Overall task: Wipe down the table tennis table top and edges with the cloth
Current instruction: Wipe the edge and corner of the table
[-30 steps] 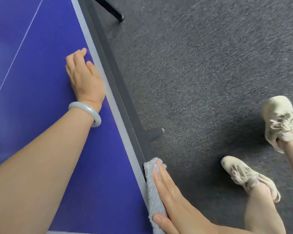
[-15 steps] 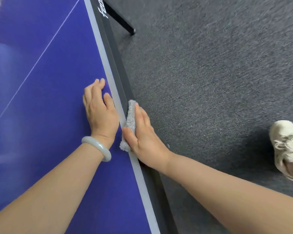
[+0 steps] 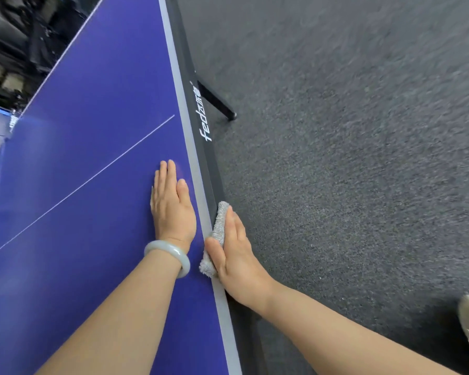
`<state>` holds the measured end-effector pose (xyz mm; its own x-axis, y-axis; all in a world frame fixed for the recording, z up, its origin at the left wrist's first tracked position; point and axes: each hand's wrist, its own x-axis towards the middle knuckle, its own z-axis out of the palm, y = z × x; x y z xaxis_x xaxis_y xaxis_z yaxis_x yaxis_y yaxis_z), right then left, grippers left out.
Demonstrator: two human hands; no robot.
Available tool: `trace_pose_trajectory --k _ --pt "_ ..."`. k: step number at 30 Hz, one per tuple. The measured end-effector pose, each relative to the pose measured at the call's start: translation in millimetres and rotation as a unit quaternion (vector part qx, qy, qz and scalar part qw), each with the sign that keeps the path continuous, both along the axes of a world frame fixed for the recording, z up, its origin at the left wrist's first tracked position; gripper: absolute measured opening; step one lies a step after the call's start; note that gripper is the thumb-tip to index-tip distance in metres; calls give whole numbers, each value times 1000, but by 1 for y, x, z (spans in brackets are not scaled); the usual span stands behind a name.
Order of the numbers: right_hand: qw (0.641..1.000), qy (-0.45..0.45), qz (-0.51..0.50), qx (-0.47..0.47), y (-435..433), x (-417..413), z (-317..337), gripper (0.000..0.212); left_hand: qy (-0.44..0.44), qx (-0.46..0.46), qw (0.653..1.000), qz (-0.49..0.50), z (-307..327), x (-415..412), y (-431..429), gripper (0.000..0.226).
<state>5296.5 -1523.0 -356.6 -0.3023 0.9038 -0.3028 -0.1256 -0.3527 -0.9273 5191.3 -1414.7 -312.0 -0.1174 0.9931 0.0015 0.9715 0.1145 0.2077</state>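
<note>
Right hand [image 3: 236, 255] presses a fluffy grey cloth [image 3: 219, 226] against the black side edge [image 3: 210, 169] of a blue table tennis table [image 3: 92, 131], fingers straight and together, thumb over the rim. Left hand [image 3: 171, 209] lies flat on top, fingers together.

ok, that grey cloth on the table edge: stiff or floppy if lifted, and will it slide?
Likely floppy: the cloth bunches under the right hand. Probably light: its pile looks fluffy. Should slide easily along the smooth table edge.
</note>
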Motion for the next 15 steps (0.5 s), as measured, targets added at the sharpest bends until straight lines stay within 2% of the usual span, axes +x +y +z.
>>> trace_pose_trajectory --k 6,9,12,15 --pt "999 -39 -28 25 104 -1 4 67 -33 5 999 0 -3 -7 0 48" --pt "998 -43 -49 -5 155 1 13 62 -30 1 999 11 -3 -4 0 49" --pt "997 -9 -64 -44 146 -4 20 63 -28 1 999 17 0 -4 2 49" --pt "998 42 -31 -25 80 1 18 63 -14 -10 1000 13 2 -4 2 51"
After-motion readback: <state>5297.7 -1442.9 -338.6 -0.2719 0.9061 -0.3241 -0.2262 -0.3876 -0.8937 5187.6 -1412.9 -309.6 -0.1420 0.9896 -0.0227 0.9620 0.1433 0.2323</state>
